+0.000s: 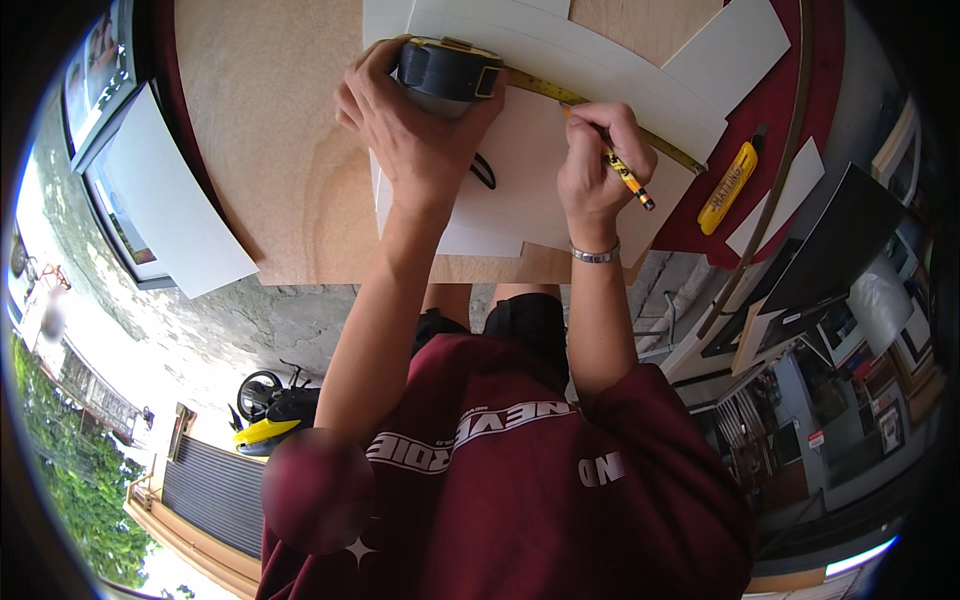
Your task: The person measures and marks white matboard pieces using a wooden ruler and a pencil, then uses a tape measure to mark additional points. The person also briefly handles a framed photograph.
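My left hand (415,135) is closed round a black and yellow tape measure (447,70). From its case the yellow blade (540,87) runs out to the right over a white board (525,170), its end near the board's right edge. In my right hand (595,165) is a yellow and black pencil (628,178), its point touching down at or just beside the blade's edge. The black wrist strap of the tape measure (484,172) hangs onto the board below my left hand.
A plywood sheet (270,150) lies under the boards. To the right, a yellow utility knife (728,188) rests on dark red cloth (690,225), beside a white offcut (775,200). Another white board (720,55) lies at the far right. Framed pictures (125,215) stand at the left.
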The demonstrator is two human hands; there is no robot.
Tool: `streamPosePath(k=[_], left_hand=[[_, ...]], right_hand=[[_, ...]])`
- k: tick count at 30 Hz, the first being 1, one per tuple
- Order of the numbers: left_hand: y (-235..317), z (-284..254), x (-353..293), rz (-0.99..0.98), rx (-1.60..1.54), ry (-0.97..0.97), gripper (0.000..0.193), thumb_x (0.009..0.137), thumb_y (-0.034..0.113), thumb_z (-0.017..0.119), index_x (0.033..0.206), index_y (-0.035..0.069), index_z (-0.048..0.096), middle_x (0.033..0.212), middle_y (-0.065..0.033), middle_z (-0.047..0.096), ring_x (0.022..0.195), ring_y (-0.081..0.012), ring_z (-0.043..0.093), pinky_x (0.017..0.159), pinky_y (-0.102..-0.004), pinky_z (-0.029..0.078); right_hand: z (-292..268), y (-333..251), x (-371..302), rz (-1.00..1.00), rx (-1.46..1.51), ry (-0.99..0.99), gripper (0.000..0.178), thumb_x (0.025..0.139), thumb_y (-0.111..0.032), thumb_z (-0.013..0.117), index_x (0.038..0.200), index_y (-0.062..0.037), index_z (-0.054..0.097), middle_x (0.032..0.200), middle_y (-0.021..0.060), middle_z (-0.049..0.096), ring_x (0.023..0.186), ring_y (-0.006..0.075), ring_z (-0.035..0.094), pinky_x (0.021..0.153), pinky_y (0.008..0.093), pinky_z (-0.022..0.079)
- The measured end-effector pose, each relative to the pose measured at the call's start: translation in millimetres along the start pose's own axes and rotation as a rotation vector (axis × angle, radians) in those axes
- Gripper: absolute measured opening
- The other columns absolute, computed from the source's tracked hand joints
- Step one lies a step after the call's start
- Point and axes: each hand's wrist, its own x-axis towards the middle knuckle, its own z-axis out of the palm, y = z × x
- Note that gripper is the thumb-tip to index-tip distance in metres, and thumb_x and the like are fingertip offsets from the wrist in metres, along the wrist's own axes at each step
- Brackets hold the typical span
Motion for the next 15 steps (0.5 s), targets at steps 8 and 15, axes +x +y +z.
streamPosePath(k=[8,15], left_hand=[[9.8,-7.3,0.1,-0.045,0.019,0.017,0.084,0.065,0.037,0.095,0.131,0.008,0.055,0.121,-0.0096,0.057,0.120,-0.0334,0.049,0.108,-0.0501,0.029],[19.5,-46.1,-52.7,-0.112,0.045,-0.068,0.080,0.063,0.027,0.097,0.131,0.010,0.057,0.122,-0.0078,0.064,0.119,-0.0317,0.052,0.108,-0.0489,0.033]], right_hand=[[-39.7,-18.8,-30.0,0.111,0.232,0.171,0.017,0.100,-0.002,0.063,0.115,0.0032,0.060,0.090,0.0140,0.070,0.064,0.0091,0.056,0.058,0.0243,0.047],[-65.7,-32.8,-94.7,0.077,0.131,0.045,0.019,0.098,0.000,0.064,0.116,0.0032,0.060,0.078,0.0125,0.068,0.064,0.0180,0.064,0.059,0.0295,0.052]])
